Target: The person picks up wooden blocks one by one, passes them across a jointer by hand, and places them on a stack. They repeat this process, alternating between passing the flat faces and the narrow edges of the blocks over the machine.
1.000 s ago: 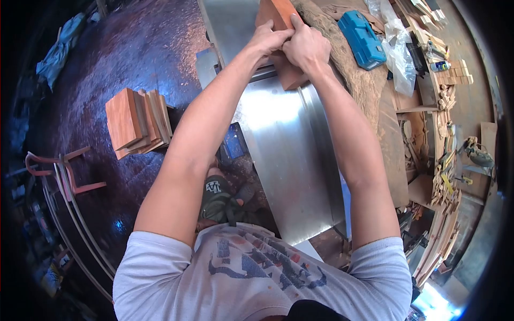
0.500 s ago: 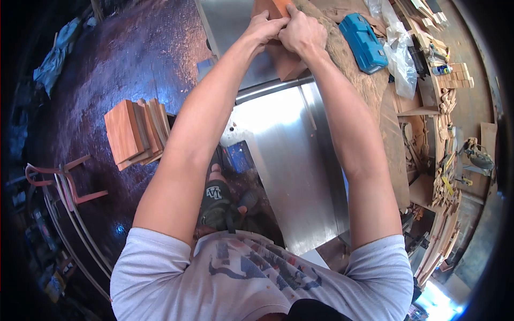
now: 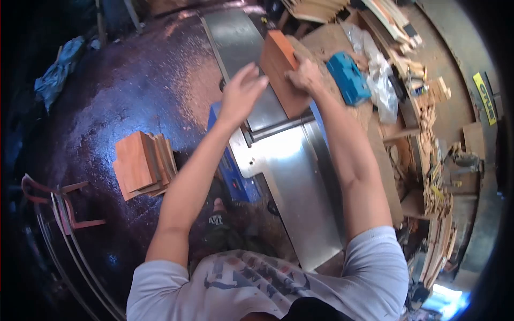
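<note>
A reddish-brown wooden board (image 3: 279, 75) stands tilted over the far bed of a metal jointer (image 3: 234, 40). My right hand (image 3: 306, 76) grips the board by its right edge, fingers bent over it. To the left of the board is my left hand (image 3: 243, 93), fingers spread and holding nothing, above the jointer bed. The near bed (image 3: 305, 208) of the jointer, shiny bare metal, extends toward my body below the board. The cutter slot between the beds lies just under the board's lower end.
A stack of wooden boards (image 3: 140, 163) stands at the left, beside a reddish chair-like frame (image 3: 65, 208). On the bench to the right lie a teal plastic case (image 3: 348, 78) and clear plastic wrap (image 3: 380, 80). Shelves of wood offcuts (image 3: 436, 176) line the far right.
My left hand has let go of the board and moved left, its fingers opening. My right hand still holds the board. The view has shifted to show more of the jointer's far bed.
</note>
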`<state>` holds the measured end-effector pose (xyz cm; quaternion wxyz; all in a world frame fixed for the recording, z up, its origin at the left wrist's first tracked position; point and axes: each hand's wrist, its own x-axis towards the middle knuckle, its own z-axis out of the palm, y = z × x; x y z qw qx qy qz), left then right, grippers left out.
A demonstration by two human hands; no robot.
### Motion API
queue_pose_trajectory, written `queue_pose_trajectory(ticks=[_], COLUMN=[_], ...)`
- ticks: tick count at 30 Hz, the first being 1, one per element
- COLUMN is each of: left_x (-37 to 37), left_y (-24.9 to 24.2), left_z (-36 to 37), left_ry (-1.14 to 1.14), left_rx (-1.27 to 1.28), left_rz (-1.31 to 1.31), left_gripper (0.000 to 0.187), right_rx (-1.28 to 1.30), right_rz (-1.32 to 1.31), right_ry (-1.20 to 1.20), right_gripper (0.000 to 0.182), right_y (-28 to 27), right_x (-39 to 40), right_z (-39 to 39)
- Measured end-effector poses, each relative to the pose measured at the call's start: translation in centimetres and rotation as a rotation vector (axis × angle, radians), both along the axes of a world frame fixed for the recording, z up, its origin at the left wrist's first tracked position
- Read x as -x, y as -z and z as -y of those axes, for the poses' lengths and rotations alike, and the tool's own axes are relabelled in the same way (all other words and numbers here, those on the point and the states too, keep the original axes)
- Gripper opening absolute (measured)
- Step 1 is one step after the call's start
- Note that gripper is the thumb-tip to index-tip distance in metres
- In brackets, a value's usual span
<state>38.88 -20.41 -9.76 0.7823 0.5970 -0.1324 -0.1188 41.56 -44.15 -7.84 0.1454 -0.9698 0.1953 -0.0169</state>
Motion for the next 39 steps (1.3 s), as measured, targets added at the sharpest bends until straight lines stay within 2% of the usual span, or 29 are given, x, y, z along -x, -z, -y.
queue_pose_trajectory(ticks=[1, 3, 5, 7, 9, 10, 14, 17, 18, 21, 26, 29, 30, 31, 33, 34, 35, 37, 38, 39], left_x=[2.7, 7.4, 11.7, 16.5, 21.9, 24.1, 32.8, 37.8, 38.8, 41.0, 43.7, 45.9, 45.9, 46.8, 47.9, 48.8, 49.6, 51.2, 51.9, 51.9], left_y=[-0.7, 1.1, 2.7, 2.8, -0.6, -1.9, -7.7, -8.1, -8.2, -8.4, -8.3, -6.5, -2.6, -0.5, 2.0, 2.5, 4.1, 7.3, 8.4, 9.4], left_z=[-3.8, -10.4, -12.7, -12.7, -10.5, -10.7, -13.1, -13.5, -13.5, -14.4, -18.2, -21.8, -22.0, -23.3, -25.6, -27.7, -29.9, -34.1, -36.4, -39.0], left_ry=[0.011, -0.028, -0.068, -0.059, 0.054, 0.185, 0.251, 0.221, 0.217, 0.250, 0.265, -0.031, -0.173, -0.237, -0.315, -0.313, -0.360, -0.489, -0.577, -0.676], left_rx=[0.039, 0.016, 0.018, 0.057, 0.295, 0.318, 0.162, 0.083, 0.091, 0.056, 0.119, 0.173, 0.081, 0.044, -0.027, -0.025, 0.014, 0.086, 0.112, 0.026], left_rz=[-0.012, -0.130, -0.210, -0.228, -0.244, -0.201, -0.065, 0.009, 0.013, 0.000, -0.189, -0.204, -0.227, -0.292, -0.404, -0.561, -0.658, -0.791, -0.827, -0.830], left_gripper=[0.066, 0.061, 0.062, 0.063, 0.062, 0.056, 0.049, 0.054, 0.054, 0.057, 0.060, 0.064, 0.067, 0.065, 0.059, 0.054, 0.052, 0.052, 0.053, 0.054], right_rx=[0.025, -0.038, -0.433, -0.992, -1.293, -1.444, -1.911, -2.049, -2.060, -2.151, -1.928, -1.657, -1.546, -1.552, -1.495, -1.393, -1.301, -1.387, -1.310, -1.298], right_rz=[-0.003, 0.085, 0.170, 0.203, 0.240, 0.276, 0.265, 0.106, 0.091, 0.082, 0.156, 0.206, 0.253, 0.254, 0.182, 0.118, -0.078, -0.146, -0.103, -0.159], right_ry=[-0.039, -0.138, -0.221, -0.223, -0.256, -0.217, -0.105, -0.059, -0.013, -0.083, -0.109, -0.223, -0.257, -0.264, -0.279, -0.308, -0.353, -0.415, -0.437, -0.387], right_gripper=[0.079, 0.081, 0.074, 0.069, 0.068, 0.066, 0.062, 0.058, 0.059, 0.058, 0.068, 0.078, 0.083, 0.091, 0.091, 0.089, 0.084, 0.078, 0.069, 0.068], right_y=[-1.5, -5.3, -8.7, -13.3, -10.4, -9.7, -5.3, -2.1, -1.3, -0.5, -0.8, -1.6, -1.1, -0.4, 0.8, 2.2, 1.7, 5.3, 6.6, 7.5], right_x=[0.3, 4.1, 9.1, 16.7, 22.4, 26.0, 36.5, 40.5, 41.5, 43.7, 46.4, 48.6, 49.2, 49.8, 50.4, 50.3, 50.2, 49.5, 49.2, 48.8], right_z=[-0.3, -0.8, -0.8, -4.2, -3.6, -5.2, -8.5, -7.8, -8.0, -9.3, -12.6, -18.2, -20.4, -22.8, -26.7, -27.8, -28.7, -29.9, -30.4, -30.7])
